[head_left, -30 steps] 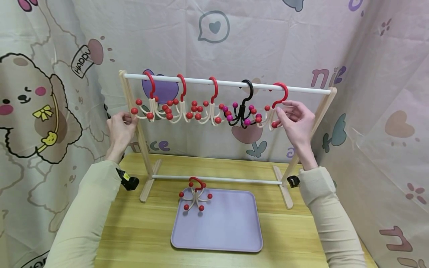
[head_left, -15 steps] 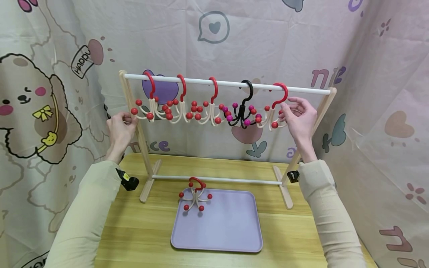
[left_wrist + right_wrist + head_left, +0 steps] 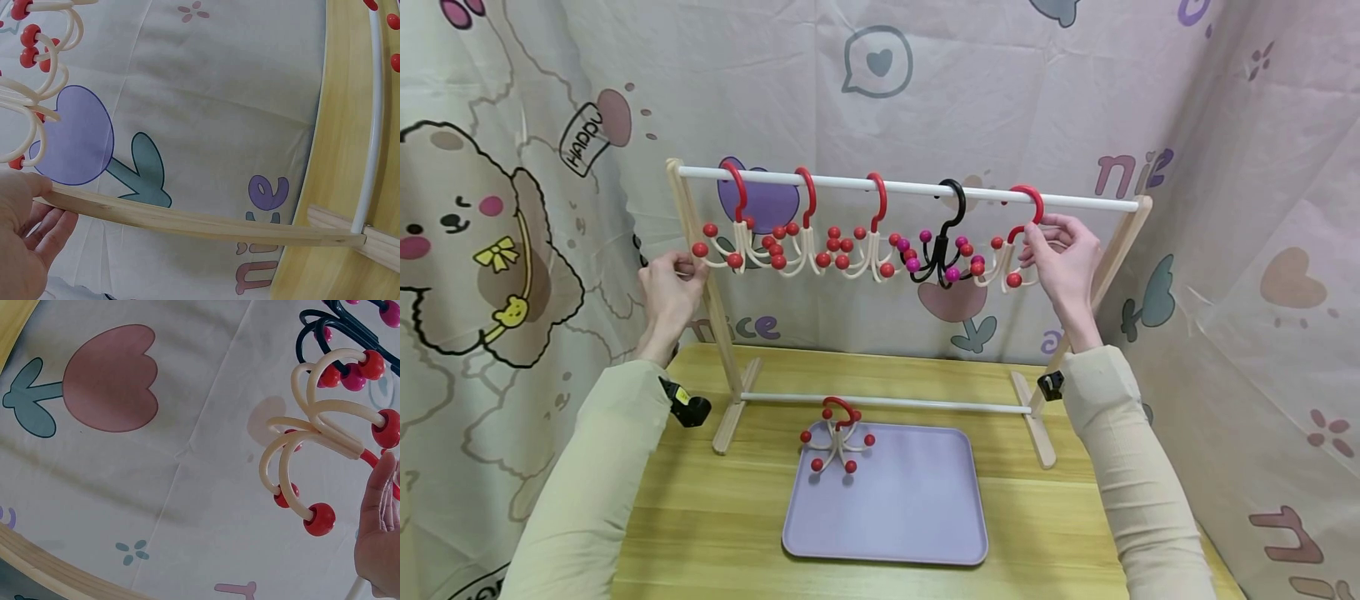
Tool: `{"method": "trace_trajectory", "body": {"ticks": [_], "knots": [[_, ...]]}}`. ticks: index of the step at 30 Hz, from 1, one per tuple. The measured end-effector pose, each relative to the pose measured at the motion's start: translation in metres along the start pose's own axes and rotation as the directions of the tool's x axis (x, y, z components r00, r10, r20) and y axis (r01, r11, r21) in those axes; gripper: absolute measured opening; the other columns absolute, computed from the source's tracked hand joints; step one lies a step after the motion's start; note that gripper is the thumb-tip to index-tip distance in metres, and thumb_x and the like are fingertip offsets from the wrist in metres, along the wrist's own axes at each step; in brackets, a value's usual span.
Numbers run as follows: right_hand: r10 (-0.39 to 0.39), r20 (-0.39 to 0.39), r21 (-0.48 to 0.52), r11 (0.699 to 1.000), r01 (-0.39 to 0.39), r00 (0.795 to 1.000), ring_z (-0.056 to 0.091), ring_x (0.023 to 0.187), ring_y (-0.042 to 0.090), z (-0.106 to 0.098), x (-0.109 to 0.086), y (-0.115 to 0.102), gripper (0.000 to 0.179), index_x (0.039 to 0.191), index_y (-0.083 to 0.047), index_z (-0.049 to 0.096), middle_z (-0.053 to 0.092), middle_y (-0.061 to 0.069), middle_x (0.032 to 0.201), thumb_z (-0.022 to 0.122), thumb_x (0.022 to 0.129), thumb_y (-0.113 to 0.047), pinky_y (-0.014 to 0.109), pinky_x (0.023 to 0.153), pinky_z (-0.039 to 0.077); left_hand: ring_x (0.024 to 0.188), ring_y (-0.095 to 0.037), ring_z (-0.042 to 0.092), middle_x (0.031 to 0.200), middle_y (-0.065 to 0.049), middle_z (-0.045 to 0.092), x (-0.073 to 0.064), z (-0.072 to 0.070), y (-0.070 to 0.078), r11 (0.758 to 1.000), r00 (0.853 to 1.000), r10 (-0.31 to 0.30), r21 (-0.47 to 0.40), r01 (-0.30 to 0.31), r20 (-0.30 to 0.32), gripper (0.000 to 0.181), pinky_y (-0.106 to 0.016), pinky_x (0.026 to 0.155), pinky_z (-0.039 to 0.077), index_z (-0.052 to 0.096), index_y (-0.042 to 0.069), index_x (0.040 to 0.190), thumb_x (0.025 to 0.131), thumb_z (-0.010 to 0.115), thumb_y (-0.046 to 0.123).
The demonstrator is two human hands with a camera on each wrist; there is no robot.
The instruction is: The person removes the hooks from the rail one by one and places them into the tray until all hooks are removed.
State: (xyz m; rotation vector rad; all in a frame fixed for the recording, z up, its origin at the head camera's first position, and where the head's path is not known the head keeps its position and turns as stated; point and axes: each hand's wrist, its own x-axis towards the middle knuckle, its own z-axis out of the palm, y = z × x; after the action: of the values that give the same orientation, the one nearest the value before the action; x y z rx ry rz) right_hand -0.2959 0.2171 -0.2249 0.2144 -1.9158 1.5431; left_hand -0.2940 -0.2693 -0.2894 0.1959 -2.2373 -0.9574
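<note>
Our right hand (image 3: 1070,267) has shifted slightly left and up, its thumb now over the red hook (image 3: 1036,198) of the rightmost hanger (image 3: 1006,260), which hangs from the top bar (image 3: 910,188); thumb and fingertips nearly meet, pinching that hook. Around us, patterned cloth (image 3: 985,100) covers the far, left and right sides. Below us, a wooden bench (image 3: 715,517) carries the rack, whose left post (image 3: 718,325) our left hand (image 3: 672,287) pinches between thumb and curled fingers. On the near side of the lower bar (image 3: 917,404) lies a lilac tray (image 3: 917,500), one hanger (image 3: 838,446) at its far left corner. Above, a black hanger (image 3: 942,250) crowds the rightmost one, their arms overlapping in view; three red-hooked hangers (image 3: 808,242) hang farther left. Red beads (image 3: 1013,280) tip the pale arms.
</note>
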Motion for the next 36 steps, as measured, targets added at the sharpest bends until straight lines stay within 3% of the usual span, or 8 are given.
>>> {"method": "trace_trajectory", "body": {"ticks": [7,19,28,36], "knots": [[-0.001,0.001,0.047,0.999,0.001,1.0,0.066,0.06,0.003,0.0027,0.0019,0.0016,0.028,0.115,0.002,0.065,0.068,-0.01,0.079,0.069,0.095,-0.017,0.015,0.061,0.055,0.09,-0.032,0.065,0.106,-0.027,0.072,-0.0002,-0.0006,-0.0005,1.0,1.0,-0.004,0.001,0.004,0.009,0.028,-0.022,0.074,0.038,0.067,-0.008,0.11,0.099,0.059,0.016],[0.007,-0.023,0.036,0.999,-0.006,1.0,0.069,0.064,0.003,0.0062,0.0049,0.0012,0.019,0.108,-0.001,0.068,0.07,-0.009,0.079,0.067,0.096,-0.015,0.016,0.067,0.056,0.093,-0.037,0.067,0.106,-0.028,0.072,-0.0002,-0.0008,-0.0006,1.0,1.0,0.005,-0.003,-0.005,0.003,0.029,-0.025,0.077,0.038,0.067,-0.009,0.11,0.099,0.058,0.016],[-0.036,-0.039,0.046,0.998,0.038,0.999,0.068,0.064,0.001,0.0052,0.005,-0.0004,0.025,0.112,0.006,0.066,0.069,-0.01,0.079,0.066,0.096,-0.012,0.014,0.066,0.055,0.094,-0.039,0.067,0.106,-0.029,0.072,0.0008,-0.0007,-0.0018,1.0,1.0,0.005,-0.003,-0.005,0.006,0.03,-0.027,0.077,0.039,0.067,-0.009,0.11,0.099,0.059,0.018],[-0.03,-0.054,0.092,0.995,0.035,0.998,0.068,0.065,0.003,0.0025,0.0039,-0.0018,0.022,0.11,0.004,0.066,0.069,-0.006,0.081,0.067,0.095,-0.012,0.014,0.066,0.055,0.095,-0.039,0.067,0.106,-0.029,0.071,0.0014,-0.0009,-0.0027,1.0,1.0,0.007,-0.002,-0.007,0.011,0.032,-0.026,0.075,0.039,0.067,-0.009,0.111,0.099,0.059,0.02]]}}
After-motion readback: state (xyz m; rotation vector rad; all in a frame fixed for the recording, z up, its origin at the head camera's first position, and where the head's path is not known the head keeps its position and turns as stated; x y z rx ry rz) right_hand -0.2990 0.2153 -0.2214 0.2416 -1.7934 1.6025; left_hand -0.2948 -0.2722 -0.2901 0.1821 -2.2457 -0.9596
